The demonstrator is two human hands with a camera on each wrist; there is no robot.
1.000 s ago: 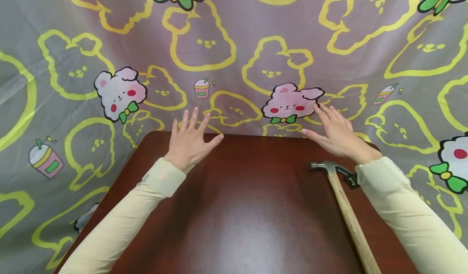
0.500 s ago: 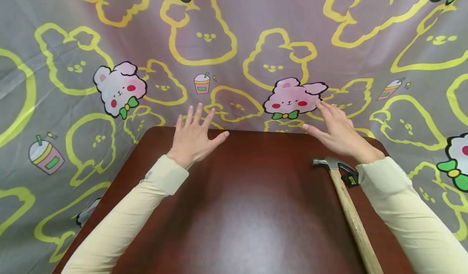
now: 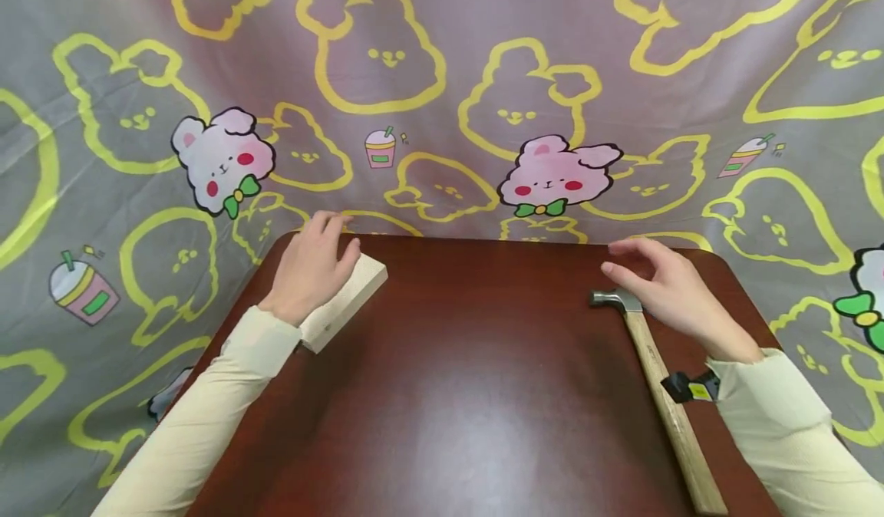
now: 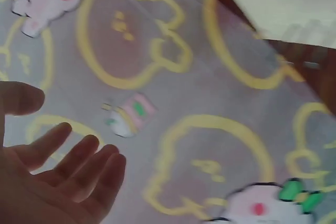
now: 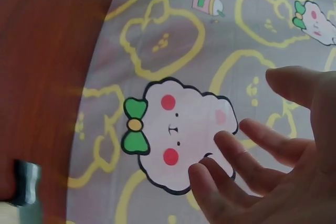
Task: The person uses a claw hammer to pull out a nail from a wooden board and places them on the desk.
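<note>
- Left of the hammer (image 3: 648,352), well apart: block (image 3: 351,293) on bench (image 3: 470,325).
- Also hammer's left: left grip (image 3: 309,270), partly hiding block, loosely spread.
- Just beside hammer: right grip (image 3: 673,294), thumb and fingers spread.

Rocking long, pale cream fabric sleeves (image 3: 183,429) with wide, off-white cuffs (image 3: 772,396), plus a chunky black gadget (image 3: 679,387) with a yellow patch (image 3: 699,391) poking out by the right one.

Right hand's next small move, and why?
Probably ease the right hand toward the hammer: the hand holds nothing, and in the head view it appears close beside the hammer, which neither hand grips.
</note>
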